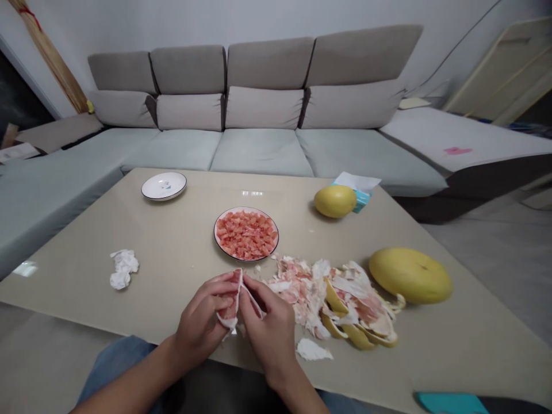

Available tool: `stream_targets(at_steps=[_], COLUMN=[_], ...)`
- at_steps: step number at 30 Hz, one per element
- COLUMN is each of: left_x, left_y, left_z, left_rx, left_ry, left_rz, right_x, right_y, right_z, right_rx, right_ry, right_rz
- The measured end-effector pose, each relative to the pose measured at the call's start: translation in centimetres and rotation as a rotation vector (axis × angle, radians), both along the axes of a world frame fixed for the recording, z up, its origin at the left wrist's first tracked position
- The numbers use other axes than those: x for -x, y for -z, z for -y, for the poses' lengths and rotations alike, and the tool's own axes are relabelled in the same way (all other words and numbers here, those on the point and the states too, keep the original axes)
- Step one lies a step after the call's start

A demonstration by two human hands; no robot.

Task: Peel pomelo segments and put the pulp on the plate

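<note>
- Grasping a segment (232,310) from either side with fingers of left hand (202,315) and right hand (271,325).
- Held by the table's (172,264) near edge, between both hands, about equally close to each.
- Pointing lengthwise roughly away, toward the plate (271,248).
- Lying left of the peel (357,336).

Table (172,247): smooth, glossy, throws back light.
Plates (155,188): smooth, glazed, ceramic-looking.
Fruit pulp (246,234): moist, grainy, slight shine.
Fruit segment (230,316): papery matt skin over moist pulp.
Peel (359,337): waxy outside, spongy matt inside, rough torn edges.
Whole fruit (409,276): smooth skin, soft waxy sheen.
Crumpled tissue (124,266): paper, matt, creased.
Tissue pack (363,200): thin plastic-looking film.
Sofa (261,150): matt cloth.
Trousers (114,365): denim, matt.
</note>
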State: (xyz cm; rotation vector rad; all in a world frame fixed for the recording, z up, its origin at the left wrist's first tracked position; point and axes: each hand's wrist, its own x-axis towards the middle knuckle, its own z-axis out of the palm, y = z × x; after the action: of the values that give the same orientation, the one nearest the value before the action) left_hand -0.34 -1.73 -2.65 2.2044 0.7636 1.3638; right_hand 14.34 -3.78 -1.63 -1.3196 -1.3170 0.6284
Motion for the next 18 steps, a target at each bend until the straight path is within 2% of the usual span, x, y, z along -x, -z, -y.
stream_targets(at_steps=[4, 8, 10, 14, 18], left_x=[-0.6, -1.4, -1.6, -1.4, -1.0], left_y=[-0.1, -0.6, -0.8, -0.6, -0.1], left_z=[0.3, 0.5, 0.4, 0.1, -0.1], left_rx=[0.179, 0.449, 0.568, 0.634, 0.618], left_ry=[-0.016, -0.052, -0.065, -0.057, -0.117], left_rz=[0.205, 0.466, 0.527, 0.51, 0.323], right_x=[0.6, 0.8, 0.8, 0.6, 0.6], right_y=[-0.5, -0.5, -0.4, 0.1, 0.6], right_z=[0.2, 0.1, -0.1, -0.4, -0.5], right_rx=[0.045, 0.034, 0.046, 0.064, 0.069], right_ry=[0.051, 0.098, 0.091, 0.02, -0.011], right_rz=[-0.165, -0.219, -0.219, -0.19, -0.203])
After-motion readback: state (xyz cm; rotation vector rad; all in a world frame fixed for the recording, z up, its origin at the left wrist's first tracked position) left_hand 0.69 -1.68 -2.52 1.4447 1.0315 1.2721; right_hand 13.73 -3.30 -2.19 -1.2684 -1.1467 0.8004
